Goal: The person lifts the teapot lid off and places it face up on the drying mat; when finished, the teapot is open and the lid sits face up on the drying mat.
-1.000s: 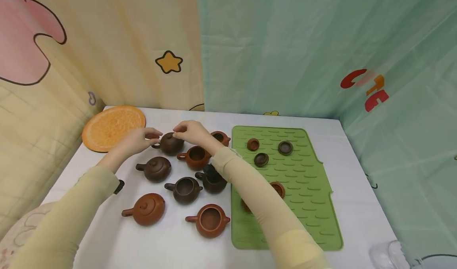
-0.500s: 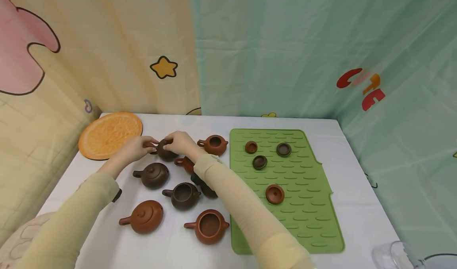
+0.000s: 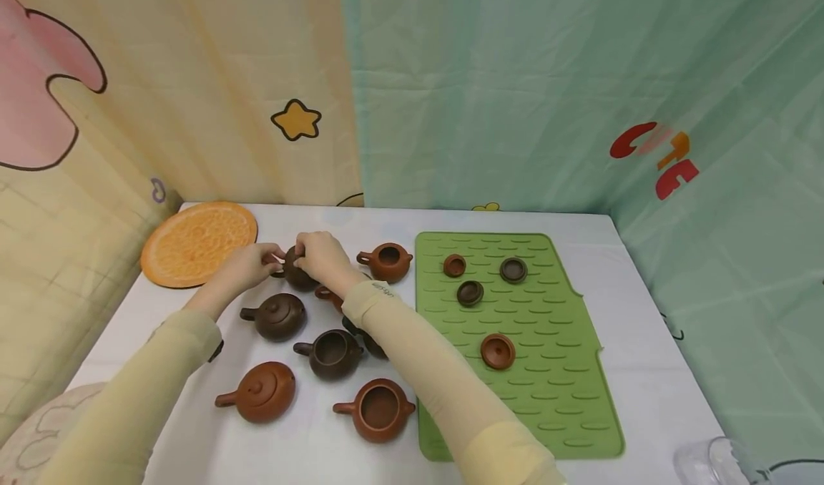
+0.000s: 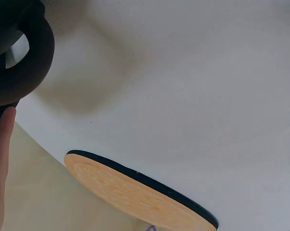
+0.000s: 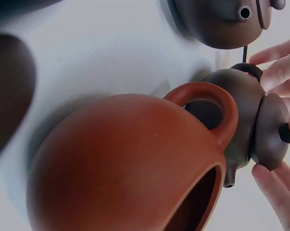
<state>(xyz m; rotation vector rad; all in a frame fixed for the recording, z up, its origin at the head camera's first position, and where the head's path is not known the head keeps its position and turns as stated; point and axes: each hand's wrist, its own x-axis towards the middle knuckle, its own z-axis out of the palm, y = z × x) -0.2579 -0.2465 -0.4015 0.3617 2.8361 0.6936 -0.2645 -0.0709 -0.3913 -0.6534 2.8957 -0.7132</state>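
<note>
A dark brown teapot (image 3: pixel 296 274) stands at the back left of the table, partly behind my right hand (image 3: pixel 322 257). In the right wrist view its lid (image 5: pixel 272 132) sits at the pot's mouth, slightly tilted; my right fingers hold it by edge and knob. My left hand (image 3: pixel 254 265) pinches the teapot's handle (image 5: pixel 248 70). Around it are a lidded dark teapot (image 3: pixel 277 318), a lidded reddish teapot (image 3: pixel 262 392), a lidless dark teapot (image 3: pixel 332 354) and two lidless reddish teapots, one at the front (image 3: pixel 380 410) and one behind (image 3: pixel 389 262).
A green mat (image 3: pixel 547 392) on the right carries several loose lids, including a reddish lid (image 3: pixel 498 351) and a dark lid (image 3: pixel 470 293). An orange-slice placemat (image 3: pixel 199 245) lies at the back left. A clear glass (image 3: pixel 714 462) is at the right front. My right sleeve covers some teapots.
Both hands have closed in on the dark teapot, my left fingers at its handle and my right on its lid. My right forearm has swung left, uncovering the rear reddish teapot. The head view shifted slightly.
</note>
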